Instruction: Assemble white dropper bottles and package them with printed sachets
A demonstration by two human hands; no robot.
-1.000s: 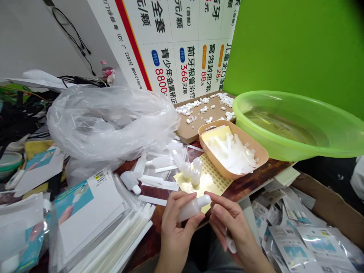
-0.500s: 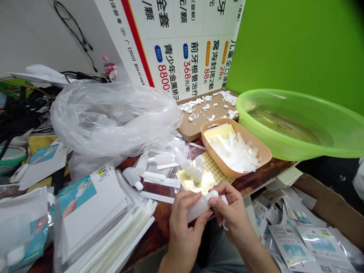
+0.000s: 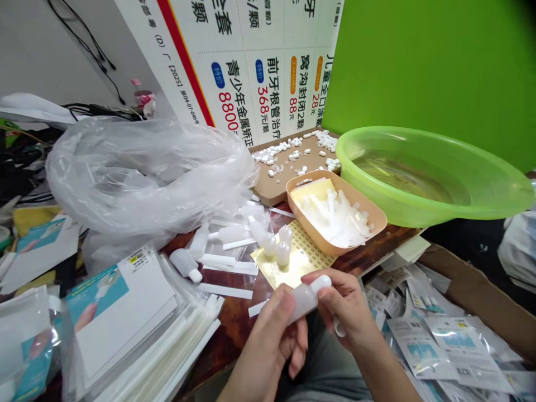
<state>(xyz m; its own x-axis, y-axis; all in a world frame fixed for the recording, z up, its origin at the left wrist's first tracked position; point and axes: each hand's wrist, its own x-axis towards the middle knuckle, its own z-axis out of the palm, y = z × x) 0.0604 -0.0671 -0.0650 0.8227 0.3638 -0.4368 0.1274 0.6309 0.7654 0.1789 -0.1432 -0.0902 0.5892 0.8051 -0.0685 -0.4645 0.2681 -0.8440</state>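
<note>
Both hands met around one white bottle (image 3: 304, 302). Curled about its body, the left hand (image 3: 272, 328) had its thumb along the near side and its lower fingers slack beneath; the right hand (image 3: 350, 306) pinched the rounded cap (image 3: 321, 283) between thumb and forefinger. Another white piece (image 3: 339, 328) poked out below the right hand, mostly hidden, so what it was could not be told.

Good handling here seemed to call for a calm left grip, firm enough to stop the body rolling yet light, since the wall looked soft and might dent. Fingertip work at the cap would likely have gone best with cap and body kept in line, and with the tucked piece clear of the thumb.

As for place, the bottle sat between the hands, tilted, its cap end toward the right hand, raised off the counter (image 3: 231, 338). Left of the left hand lay a stack of sleeved cards (image 3: 125, 329); right of the right hand, clear packets (image 3: 422, 349) filled a carton (image 3: 473, 285). Just beyond the fingers, more bottles (image 3: 283, 254) stood on a yellow sheet (image 3: 312, 248). Past that came a basket (image 3: 363, 204) of white strips (image 3: 335, 216), then, farthest from the hands, a cardboard tray (image 3: 270, 188) scattered with small white pieces (image 3: 321, 139).
</note>
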